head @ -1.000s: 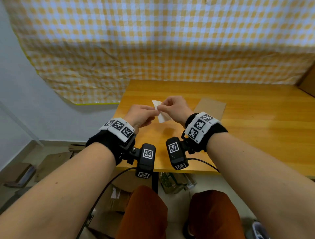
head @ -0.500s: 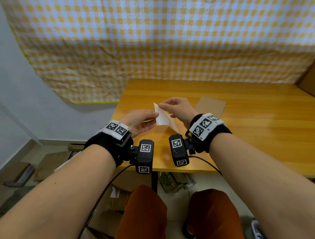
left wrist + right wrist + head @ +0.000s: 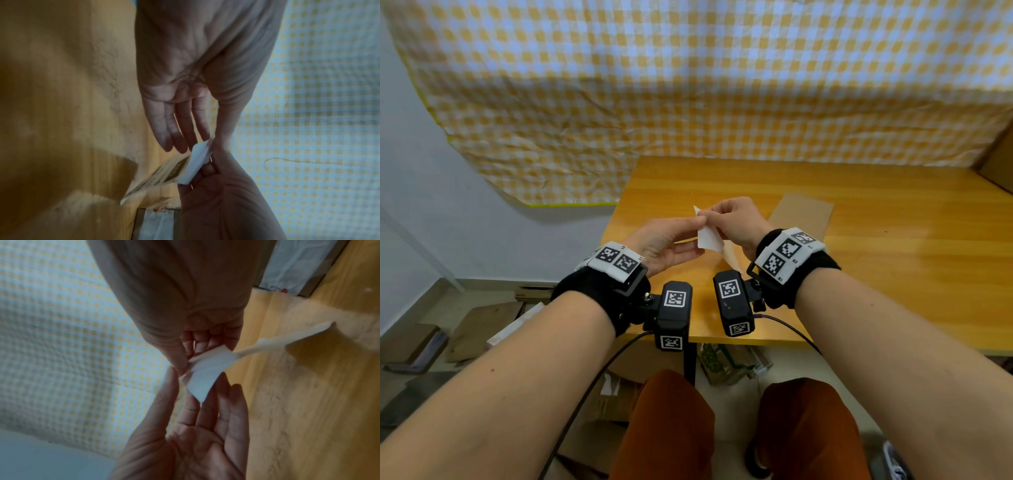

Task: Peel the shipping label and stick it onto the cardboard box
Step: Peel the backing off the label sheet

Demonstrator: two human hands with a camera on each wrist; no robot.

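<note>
The printing on the shipping label [image 3: 162, 174] is too blurred to read.

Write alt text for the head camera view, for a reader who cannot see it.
Two bare hands hold a white shipping label above a wooden table, the left hand and right hand each pinching it near its top corner. A flat brown cardboard box lies on the table behind the right hand.

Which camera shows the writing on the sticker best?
The left wrist view: the shipping label shows dark print there, though blurred. The head view shows only plain white paper between both hands; the right wrist view shows its blank side.
</note>
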